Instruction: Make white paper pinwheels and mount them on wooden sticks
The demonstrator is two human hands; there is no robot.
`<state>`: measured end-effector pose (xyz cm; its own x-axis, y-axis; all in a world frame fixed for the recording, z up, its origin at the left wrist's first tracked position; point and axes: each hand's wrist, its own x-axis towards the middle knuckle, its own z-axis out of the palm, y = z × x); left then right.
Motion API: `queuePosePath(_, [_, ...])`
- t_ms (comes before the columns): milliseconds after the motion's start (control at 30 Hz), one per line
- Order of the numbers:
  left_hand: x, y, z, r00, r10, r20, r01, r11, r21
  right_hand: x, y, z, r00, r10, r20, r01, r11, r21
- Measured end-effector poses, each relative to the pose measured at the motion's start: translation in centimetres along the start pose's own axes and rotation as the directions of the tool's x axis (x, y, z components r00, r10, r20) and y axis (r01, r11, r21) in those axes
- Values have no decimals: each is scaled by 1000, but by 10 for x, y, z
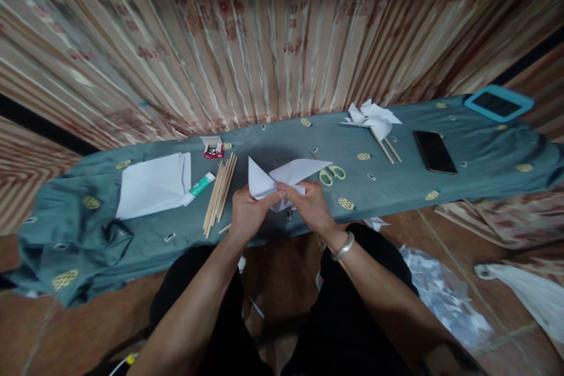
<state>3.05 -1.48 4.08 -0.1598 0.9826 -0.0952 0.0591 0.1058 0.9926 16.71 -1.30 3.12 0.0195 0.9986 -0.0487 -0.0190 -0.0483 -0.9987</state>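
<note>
Both hands meet over the front middle of the cloth-covered table. Between them is a white paper pinwheel point(296, 171) with its points folded inward. My left hand point(252, 211) is closed on its left side, the thumb pressed at the centre. From the other side my right hand point(311, 205) pinches it, its thumb touching the left one. Right behind the paper lie scissors point(332, 174) with pale green handles. Left of my left hand rests a bundle of wooden sticks point(219, 194). The fingers under the paper are hidden.
Stacked white paper point(152, 185), a glue stick point(199, 189) and a red box of small metal pieces point(213, 148) lie left. Toward the right are pinwheels on sticks point(373, 119), a phone point(434, 151) and a blue-framed device point(499, 103). A bag of paper scraps point(445, 294) lies on the floor.
</note>
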Motion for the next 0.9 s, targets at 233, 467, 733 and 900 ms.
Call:
queuePosePath(233, [1,-1,2,1000,1,-11,-2,999,-40,1,-3,5,1000,1,-14,0,999,47])
queuePosePath(467, [0,2,0,1000,4,0,-4,1000,-28,3,1,4,1000,-19,9,19,1000,15])
queuePosePath(733, [-3,0,-10,999,-36,23,36,999,9,-3,3,0,997,-3,82,5,1000,-22])
queuePosePath(900, [-6,1,-13,996,-82,34,81,997,15,-6,2,1,995,-6,104,8,1000,-25])
